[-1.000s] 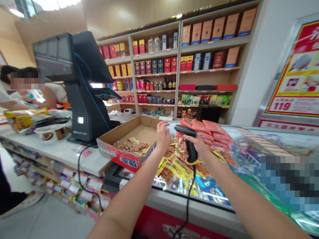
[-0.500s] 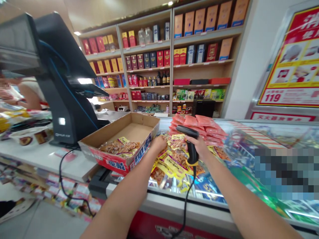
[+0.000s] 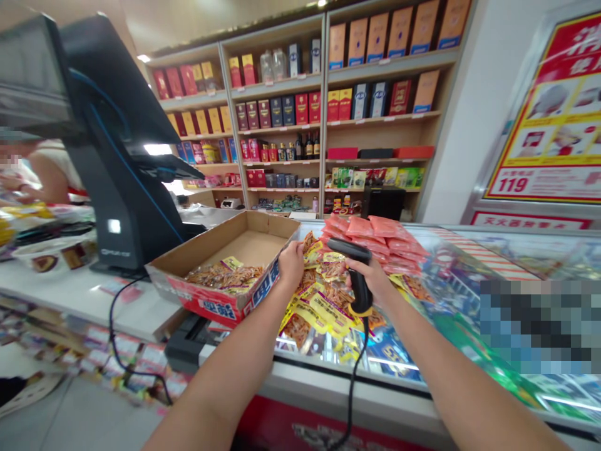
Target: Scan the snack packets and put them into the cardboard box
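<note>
My right hand point(image 3: 369, 275) is wrapped around the grip of a black barcode scanner point(image 3: 360, 294), its head tilted to the left. By the right wall of the cardboard box, my left hand point(image 3: 292, 262) pinches a yellow snack packet point(image 3: 310, 242) that stands partly raised beside the fingers. Below and between the hands, a loose pile of yellow-and-purple snack packets point(image 3: 323, 310) lies on the glass counter. More snack packets point(image 3: 230, 275) are inside the open cardboard box point(image 3: 201, 307). Behind the scanner, pink-orange packets point(image 3: 370, 235) are stacked.
A black checkout terminal point(image 3: 126, 163) stands at the left. The scanner's cable point(image 3: 353, 388) hangs over the counter's front edge. Shelves with boxes and bottles point(image 3: 282, 113) line the back. Another person point(image 3: 47, 169) is at the far left.
My left hand has moved slightly up and left from the pile towards the box, and a packet now shows raised beside it. The scanner has shifted a little left.
</note>
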A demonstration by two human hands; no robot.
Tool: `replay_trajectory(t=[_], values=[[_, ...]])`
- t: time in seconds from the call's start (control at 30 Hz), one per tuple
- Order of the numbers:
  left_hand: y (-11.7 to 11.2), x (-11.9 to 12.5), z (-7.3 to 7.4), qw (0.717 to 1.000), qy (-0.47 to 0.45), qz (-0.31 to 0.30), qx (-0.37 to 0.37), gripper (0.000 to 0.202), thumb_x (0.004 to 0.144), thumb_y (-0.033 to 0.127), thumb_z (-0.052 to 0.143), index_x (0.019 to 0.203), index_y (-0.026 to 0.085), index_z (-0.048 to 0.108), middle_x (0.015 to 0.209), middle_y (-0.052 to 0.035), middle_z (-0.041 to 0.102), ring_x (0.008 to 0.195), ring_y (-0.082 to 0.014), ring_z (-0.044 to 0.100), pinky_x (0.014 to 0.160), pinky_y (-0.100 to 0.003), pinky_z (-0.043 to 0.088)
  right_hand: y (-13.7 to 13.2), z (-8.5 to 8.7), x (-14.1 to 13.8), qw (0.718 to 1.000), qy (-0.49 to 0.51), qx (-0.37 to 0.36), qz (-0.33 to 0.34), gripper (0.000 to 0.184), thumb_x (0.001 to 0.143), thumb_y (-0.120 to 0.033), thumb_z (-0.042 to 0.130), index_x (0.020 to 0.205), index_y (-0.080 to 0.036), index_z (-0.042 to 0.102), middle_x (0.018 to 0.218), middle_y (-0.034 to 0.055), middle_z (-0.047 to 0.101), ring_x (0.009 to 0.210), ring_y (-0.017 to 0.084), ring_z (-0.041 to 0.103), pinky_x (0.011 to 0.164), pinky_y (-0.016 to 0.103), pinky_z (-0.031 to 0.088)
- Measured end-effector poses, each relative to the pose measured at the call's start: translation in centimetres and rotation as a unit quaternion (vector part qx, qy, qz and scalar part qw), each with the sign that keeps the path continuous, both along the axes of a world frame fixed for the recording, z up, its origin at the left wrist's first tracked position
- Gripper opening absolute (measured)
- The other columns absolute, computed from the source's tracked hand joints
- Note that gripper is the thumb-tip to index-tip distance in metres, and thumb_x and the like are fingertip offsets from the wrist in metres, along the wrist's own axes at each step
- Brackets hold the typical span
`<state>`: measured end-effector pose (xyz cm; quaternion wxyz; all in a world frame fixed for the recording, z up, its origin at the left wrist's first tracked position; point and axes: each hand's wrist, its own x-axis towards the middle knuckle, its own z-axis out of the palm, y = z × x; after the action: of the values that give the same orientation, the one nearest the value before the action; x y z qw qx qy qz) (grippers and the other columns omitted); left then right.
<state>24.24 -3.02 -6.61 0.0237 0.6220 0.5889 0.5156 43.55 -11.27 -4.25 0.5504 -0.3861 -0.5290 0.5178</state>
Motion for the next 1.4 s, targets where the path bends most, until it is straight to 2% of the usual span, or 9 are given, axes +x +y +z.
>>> replay_trajectory(t=[0.13, 0.27, 0.33, 0.47, 0.57, 0.7, 0.87, 1.0, 1.4], values=[[0.1, 0.0, -0.1, 0.984, -0.144, -0.082, 0.062, 0.016, 0.089, 0.027, 0.051, 0.090, 0.018, 0.064, 0.087, -0.0054, 0.071, 0.079, -0.0173, 0.067, 0.076, -0.028, 0.051, -0.3, 0.2, 0.0, 1.000, -0.013, -0.004, -0.001, 0.028, 0.064, -0.043, 0.072, 0.067, -0.017, 0.063, 0.043, 0.0008, 0.060, 0.036, 0.013, 0.054, 0.041, 0.024, 0.046], [0.7, 0.5, -0.2, 0.935, -0.305, -0.176, 0.042, 0.012, 0.081, 0.027, 0.059, 0.086, 0.016, 0.059, 0.082, -0.0040, 0.069, 0.075, -0.0161, 0.067, 0.069, -0.029, 0.055, -0.5, 0.3, 0.0, 1.000, 0.003, -0.001, 0.010, 0.028, 0.065, -0.043, 0.072, 0.068, -0.016, 0.064, 0.047, 0.0011, 0.061, 0.038, 0.013, 0.054, 0.043, 0.025, 0.048], [0.9, 0.8, -0.2, 0.917, -0.340, -0.207, 0.028, 0.014, 0.075, 0.022, 0.063, 0.087, 0.016, 0.058, 0.081, -0.0036, 0.069, 0.075, -0.0159, 0.068, 0.072, -0.030, 0.056, -0.6, 0.4, 0.0, 1.000, 0.010, 0.009, 0.010, 0.028, 0.064, -0.043, 0.073, 0.070, -0.017, 0.064, 0.050, 0.0009, 0.063, 0.039, 0.013, 0.054, 0.043, 0.026, 0.048], [0.6, 1.0, -0.2, 0.927, -0.283, -0.234, 0.074, 0.015, 0.068, 0.011, 0.064, 0.079, 0.017, 0.056, 0.087, -0.0038, 0.070, 0.086, -0.0168, 0.067, 0.083, -0.033, 0.054, -0.7, 0.4, 0.1, 1.000, -0.010, 0.018, 0.015, 0.028, 0.066, -0.043, 0.071, 0.070, -0.017, 0.065, 0.046, 0.0010, 0.061, 0.038, 0.014, 0.054, 0.042, 0.026, 0.046], [-0.1, 0.8, -0.1, 0.948, -0.170, -0.207, 0.169, 0.016, 0.067, 0.004, 0.056, 0.071, 0.019, 0.052, 0.092, -0.0040, 0.068, 0.094, -0.0178, 0.064, 0.088, -0.036, 0.052, -0.7, 0.3, 0.2, 0.999, -0.022, 0.028, 0.040, 0.027, 0.068, -0.044, 0.070, 0.070, -0.017, 0.066, 0.044, 0.0012, 0.060, 0.039, 0.015, 0.055, 0.041, 0.026, 0.043], [-0.8, 0.4, 0.1, 0.945, -0.066, -0.179, 0.266, 0.024, 0.063, -0.003, 0.048, 0.069, 0.021, 0.050, 0.097, -0.0036, 0.065, 0.098, -0.0187, 0.061, 0.091, -0.038, 0.049, -0.6, 0.4, 0.3, 0.998, -0.047, 0.017, 0.044, 0.024, 0.066, -0.042, 0.072, 0.072, -0.019, 0.066, 0.049, 0.0008, 0.062, 0.039, 0.015, 0.055, 0.039, 0.027, 0.042], [-0.8, -0.1, 0.1, 0.939, -0.046, -0.163, 0.300, 0.025, 0.062, -0.002, 0.045, 0.070, 0.021, 0.051, 0.100, -0.0051, 0.064, 0.099, -0.0193, 0.060, 0.093, -0.038, 0.049, -0.5, 1.0, 0.9, 0.999, -0.052, 0.014, 0.012, 0.029, 0.063, -0.041, 0.076, 0.075, -0.017, 0.065, 0.058, 0.0022, 0.067, 0.038, 0.015, 0.056, 0.037, 0.027, 0.043], [-0.6, -0.4, 0.2, 0.943, -0.058, -0.137, 0.299, 0.023, 0.063, 0.000, 0.046, 0.070, 0.021, 0.050, 0.100, -0.0049, 0.063, 0.101, -0.0198, 0.059, 0.093, -0.038, 0.049, -0.1, 1.1, 1.6, 0.999, -0.042, 0.011, 0.021, 0.030, 0.062, -0.040, 0.076, 0.078, -0.016, 0.066, 0.064, 0.0024, 0.068, 0.039, 0.013, 0.056, 0.038, 0.026, 0.045], [-0.4, -0.4, 0.1, 0.926, -0.054, -0.151, 0.341, 0.024, 0.065, -0.004, 0.047, 0.070, 0.020, 0.049, 0.099, -0.0051, 0.061, 0.098, -0.0185, 0.059, 0.090, -0.037, 0.049, -0.3, 1.4, 1.2, 0.997, -0.068, 0.007, 0.032, 0.022, 0.062, -0.039, 0.074, 0.064, -0.019, 0.065, 0.053, 0.0012, 0.063, 0.035, 0.014, 0.053, 0.035, 0.028, 0.043]])
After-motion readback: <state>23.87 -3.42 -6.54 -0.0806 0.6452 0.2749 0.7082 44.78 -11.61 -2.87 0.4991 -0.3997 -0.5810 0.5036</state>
